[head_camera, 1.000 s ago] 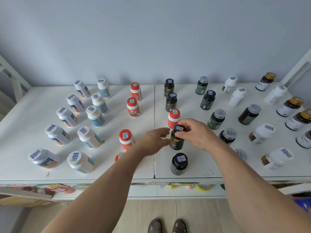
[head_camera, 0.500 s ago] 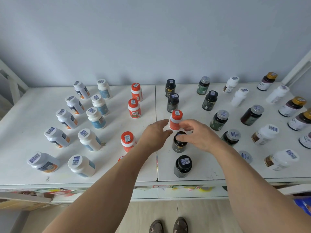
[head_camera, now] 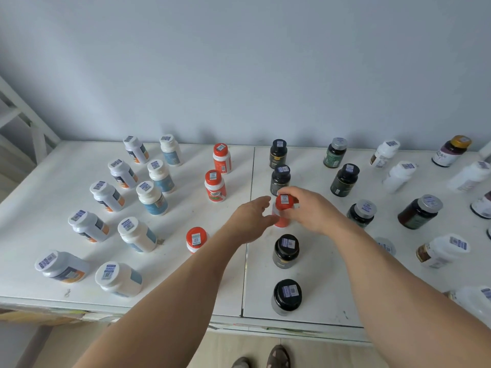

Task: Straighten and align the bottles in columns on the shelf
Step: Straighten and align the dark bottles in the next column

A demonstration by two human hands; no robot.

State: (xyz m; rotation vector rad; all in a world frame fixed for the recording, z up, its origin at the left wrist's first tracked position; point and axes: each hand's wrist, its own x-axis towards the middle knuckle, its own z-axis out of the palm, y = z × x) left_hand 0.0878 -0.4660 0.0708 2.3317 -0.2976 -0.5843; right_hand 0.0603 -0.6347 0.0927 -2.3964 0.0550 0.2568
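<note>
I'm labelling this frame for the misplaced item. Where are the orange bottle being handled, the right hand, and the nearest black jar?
orange bottle [head_camera: 284, 201]: head view, on its orange cap.
right hand [head_camera: 309, 211]: head view, back of the hand.
nearest black jar [head_camera: 287, 293]: head view, on its black lid.

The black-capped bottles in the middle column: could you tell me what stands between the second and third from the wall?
In the head view, an orange-capped bottle, gripped by the right hand.

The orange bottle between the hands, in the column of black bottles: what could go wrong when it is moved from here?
1. The orange bottle stands close to a black bottle behind; lifting it carelessly may knock that one over.
2. Only the right hand pinches its cap; the left hand is open beside it, so the bottle could slip.
</note>
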